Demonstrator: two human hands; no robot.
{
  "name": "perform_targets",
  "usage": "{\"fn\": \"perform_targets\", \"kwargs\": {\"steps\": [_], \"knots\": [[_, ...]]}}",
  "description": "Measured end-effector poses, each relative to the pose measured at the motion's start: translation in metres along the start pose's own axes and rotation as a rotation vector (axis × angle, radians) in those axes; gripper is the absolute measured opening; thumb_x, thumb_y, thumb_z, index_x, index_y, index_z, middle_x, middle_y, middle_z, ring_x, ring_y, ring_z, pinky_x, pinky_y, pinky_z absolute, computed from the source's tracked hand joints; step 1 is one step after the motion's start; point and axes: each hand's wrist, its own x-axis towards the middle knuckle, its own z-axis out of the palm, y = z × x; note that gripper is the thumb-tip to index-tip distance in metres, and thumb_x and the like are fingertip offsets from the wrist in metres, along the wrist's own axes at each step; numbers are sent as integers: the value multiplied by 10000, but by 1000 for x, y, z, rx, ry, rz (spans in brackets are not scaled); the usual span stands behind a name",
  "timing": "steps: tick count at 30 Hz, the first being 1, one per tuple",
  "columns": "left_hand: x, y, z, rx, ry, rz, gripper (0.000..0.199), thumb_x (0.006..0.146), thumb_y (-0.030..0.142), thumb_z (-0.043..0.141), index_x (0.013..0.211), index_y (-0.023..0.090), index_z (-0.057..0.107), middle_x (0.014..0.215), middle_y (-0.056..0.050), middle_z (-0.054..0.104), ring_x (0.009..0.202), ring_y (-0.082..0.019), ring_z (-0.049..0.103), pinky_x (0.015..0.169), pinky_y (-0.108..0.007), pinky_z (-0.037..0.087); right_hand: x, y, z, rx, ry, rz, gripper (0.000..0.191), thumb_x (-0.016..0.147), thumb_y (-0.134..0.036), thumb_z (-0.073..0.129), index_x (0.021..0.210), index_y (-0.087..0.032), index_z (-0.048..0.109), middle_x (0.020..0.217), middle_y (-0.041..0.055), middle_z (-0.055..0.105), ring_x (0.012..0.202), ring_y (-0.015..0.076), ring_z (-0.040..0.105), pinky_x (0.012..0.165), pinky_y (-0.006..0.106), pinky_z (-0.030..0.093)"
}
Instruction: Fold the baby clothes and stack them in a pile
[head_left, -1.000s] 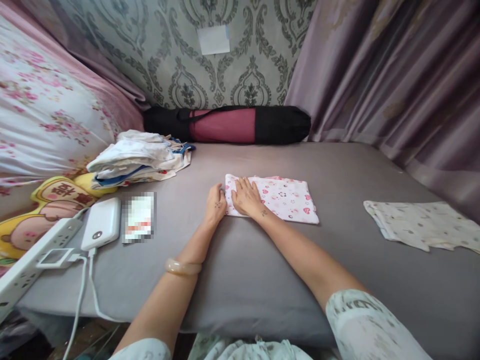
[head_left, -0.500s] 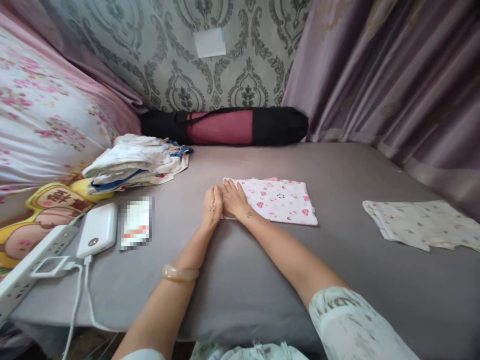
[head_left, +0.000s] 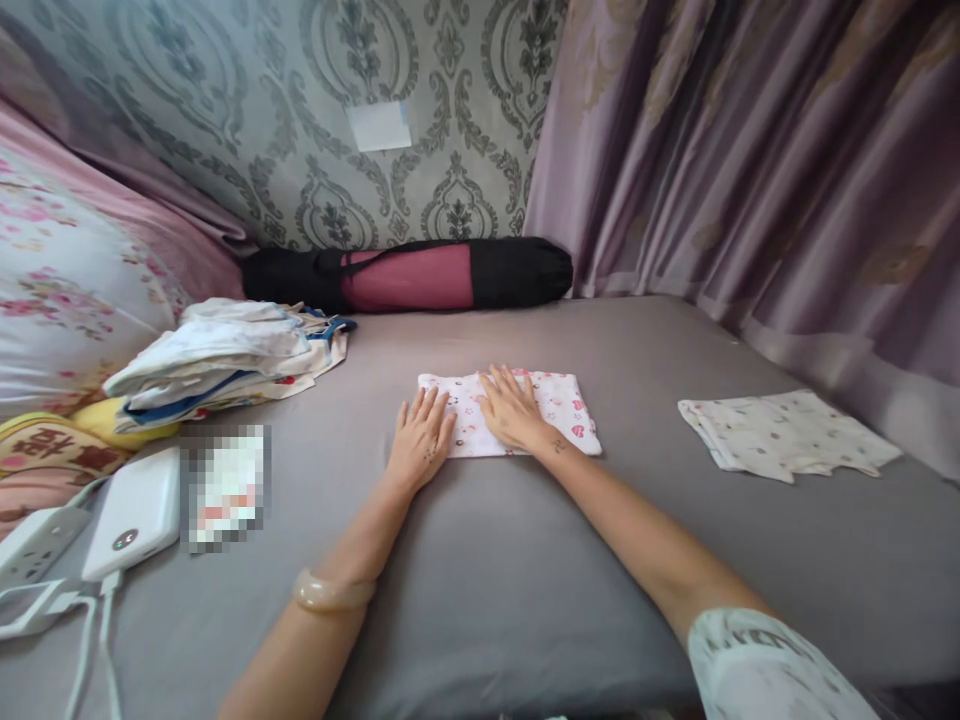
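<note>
A white cloth (head_left: 469,440) printed with pink hearts and small figures lies folded into a flat rectangle on the grey bed sheet (head_left: 525,560). My left hand (head_left: 422,437) lies open at its left end, fingers stretched over the edge. Flat on the middle of the cloth rests my right hand (head_left: 513,410), fingers spread and nothing gripped. Each hand hides the part of the cloth beneath it.
Folded clothes (head_left: 225,350) are piled at the left. Beside them are a white power bank (head_left: 135,515) with cables and a power strip (head_left: 41,545). A pale garment (head_left: 787,430) lies at the right. A black and pink rolled bag (head_left: 409,275) lies along the wall.
My right hand has slid right, from the cloth's left end to its middle. The left hand has turned from edge-on to palm down. The view has shifted a little to the right.
</note>
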Motion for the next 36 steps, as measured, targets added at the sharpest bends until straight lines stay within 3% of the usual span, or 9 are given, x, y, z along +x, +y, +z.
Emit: {"fn": "perform_targets", "kwargs": {"steps": [5,9,12,15,19,23,26,30,36], "knots": [[-2,1,-2,75,-246,-12,531,980,418,307,1461,211,390,1541,-105,347,1455,-294,222,1158,-550,170,-12,25,2,-70,-46,67,565,1001,-423,253,1504,-176,317,1586,120,230,1467,304,132,1142,606,51],[1,2,-7,113,-263,-10,515,976,421,310,1449,239,402,1531,-99,372,1446,-299,246,1146,-555,181,-9,27,4,-24,-45,66,560,1001,-422,254,1498,-174,326,1582,117,246,1467,293,135,1145,594,54],[10,5,-13,155,-235,15,484,983,410,279,1393,232,465,1436,-117,501,1364,-294,395,1125,-534,222,-7,32,1,26,-17,77,531,991,-335,281,1482,-141,346,1560,125,300,1452,258,199,1165,510,111],[29,8,-20,227,-230,29,460,984,400,270,1316,214,529,1274,-137,621,1199,-293,540,1067,-511,294,-6,47,-5,-5,46,80,504,948,-170,300,1433,-89,411,1515,159,372,1402,225,308,1145,382,202],[64,6,-25,284,-311,42,366,961,314,337,1183,221,613,1178,-128,661,1135,-284,569,1021,-484,332,-7,74,-16,-91,78,185,519,887,-51,303,1374,-88,478,1462,175,433,1356,267,363,1090,419,255],[97,-1,-24,243,-392,64,346,898,261,432,1181,220,626,1262,-130,623,1204,-296,531,1043,-492,317,-8,94,-25,-91,-8,265,431,898,-74,367,1274,-152,563,1294,153,585,1247,274,472,1025,440,299],[119,-9,-22,162,-547,73,356,821,255,493,1137,215,654,1243,-107,642,1178,-272,557,1042,-425,347,-8,102,-30,-93,-33,273,331,903,-128,473,1206,-172,596,1236,136,615,1176,259,523,980,404,328],[145,-18,-21,44,-739,18,444,676,316,591,1092,184,677,1141,-92,688,1019,-238,635,863,-274,467,-7,107,-34,-120,-27,260,282,911,-167,532,1182,-161,609,1201,143,607,1154,256,521,962,388,330],[169,-17,-25,121,-899,-35,543,543,404,662,1045,203,701,1075,-81,717,952,-251,643,751,-264,480,-6,110,-45,-104,-29,223,256,925,-165,483,1117,-159,652,1200,153,560,1170,283,464,941,405,342]]}}
